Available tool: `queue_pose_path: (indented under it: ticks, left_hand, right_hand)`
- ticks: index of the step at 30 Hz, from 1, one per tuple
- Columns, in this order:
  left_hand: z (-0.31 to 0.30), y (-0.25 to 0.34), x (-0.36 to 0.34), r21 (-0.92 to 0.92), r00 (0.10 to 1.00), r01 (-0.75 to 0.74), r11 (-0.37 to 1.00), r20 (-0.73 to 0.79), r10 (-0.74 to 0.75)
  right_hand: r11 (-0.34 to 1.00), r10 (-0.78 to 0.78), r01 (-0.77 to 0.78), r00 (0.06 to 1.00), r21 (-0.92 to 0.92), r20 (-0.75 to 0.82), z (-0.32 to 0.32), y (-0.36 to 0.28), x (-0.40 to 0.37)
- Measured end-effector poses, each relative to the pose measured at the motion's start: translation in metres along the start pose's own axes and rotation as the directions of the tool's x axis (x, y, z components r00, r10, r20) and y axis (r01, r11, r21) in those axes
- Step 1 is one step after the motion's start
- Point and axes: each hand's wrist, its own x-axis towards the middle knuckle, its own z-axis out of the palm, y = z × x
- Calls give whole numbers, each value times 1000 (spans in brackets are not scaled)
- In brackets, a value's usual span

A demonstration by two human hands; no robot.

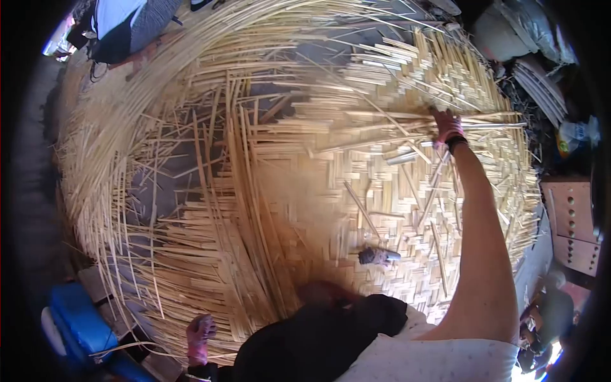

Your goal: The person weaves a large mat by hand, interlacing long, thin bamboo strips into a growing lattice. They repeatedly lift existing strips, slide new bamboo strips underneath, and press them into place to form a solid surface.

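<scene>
A large woven mat of pale split-bamboo strips (pixel 379 219) spreads across the floor, woven tightly in the middle and on the right. My right hand (pixel 447 127), in a pink glove, is closed on several loose bamboo strips (pixel 382 121) lying over the far right part of the mat. At the lower left, my left hand (pixel 201 331), also gloved, is beside the loose strip ends, its fingers curled together; anything in it is too small to make out. A dark, short object with a grey end (pixel 378 256) lies on the mat near my body.
Long unwoven strips (pixel 108 172) fan out along the left and far side. A blue object (pixel 79 325) stands at the lower left, a wooden box with holes (pixel 571 219) at the right. Sacks (pixel 509 32) lie at the far right. Clothing of grey and white (pixel 137 25) shows at the top left.
</scene>
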Motion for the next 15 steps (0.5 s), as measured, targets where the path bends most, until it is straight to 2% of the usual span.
queue_pose_path:
  ticks: [1,2,3,5,6,8,10,12,13,14,15]
  left_hand:
    - [0,-3,7,-4,998,-13,1000,68,13]
    - [5,0,10,19,997,-23,1000,71,21]
    - [13,3,9,42,997,-31,999,75,28]
    - [23,0,15,48,996,-50,998,82,46]
    - [23,-4,17,54,998,-28,998,56,25]
    - [29,-9,27,82,999,21,996,41,-24]
    - [33,-15,32,100,997,4,995,74,-11]
    - [37,-19,41,93,997,-12,996,77,5]
    - [40,-21,45,112,995,-49,993,90,39]
    - [45,-22,46,123,996,-49,991,82,39]
    - [50,-23,47,134,996,-49,990,74,39]
  right_hand:
    - [990,-116,124,986,64,-118,20,14,8]
    - [963,-215,247,946,111,-241,39,28,15]
    - [980,-125,144,982,136,-144,36,21,9]
    - [988,-128,137,983,66,-129,41,18,-3]
    - [974,-226,226,955,-24,-192,61,23,-9]
    - [899,-437,410,851,-154,-290,77,32,-39]
    - [771,-635,592,685,-235,-358,80,29,-83]
    - [773,-630,631,752,-66,-192,72,1,-123]
    - [809,-588,588,808,-25,-40,65,-20,-138]
    - [725,-682,685,700,-70,-213,66,-35,-155]
    - [758,-650,650,747,-55,-137,41,-55,-174]
